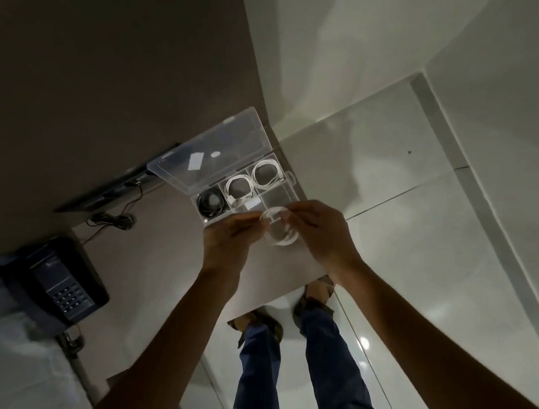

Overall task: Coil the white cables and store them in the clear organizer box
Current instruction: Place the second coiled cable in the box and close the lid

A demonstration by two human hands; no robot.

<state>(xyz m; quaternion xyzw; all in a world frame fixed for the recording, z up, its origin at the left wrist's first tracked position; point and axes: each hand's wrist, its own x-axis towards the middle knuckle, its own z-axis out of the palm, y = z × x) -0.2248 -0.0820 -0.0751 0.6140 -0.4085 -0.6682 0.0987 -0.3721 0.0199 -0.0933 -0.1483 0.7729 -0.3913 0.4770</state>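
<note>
The white cable point(278, 229) is wound into a small, loose coil of several thin loops, blurred at its lower edge, and it is held in the air between both hands just above the near edge of the clear organizer box point(278, 194). The box sits open on the pale counter point(168, 244), its see-through lid point(211, 154) tipped back. Two of its far compartments each hold a coiled white cable point(265, 173), a left compartment holds a coiled black cable point(210, 201), and the compartment nearest the hands looks bare. The left hand point(226, 246) has its grip pressed together, thumb and fingertips pinching the left side of the coil. The right hand point(319, 231) has its grip pinched on the top right of the coil, fingers curled over the loops. The coil hangs between the two grips, touching both, with its lower loops dropping below the fingers. Farther left on the counter lie a dark telephone point(62, 280), a tangle of black wire point(115, 219) and a dark flat device point(114, 189). Below the counter edge are the person's blue trousers point(329, 370) and sandals on a glossy tiled floor point(419, 248).
</note>
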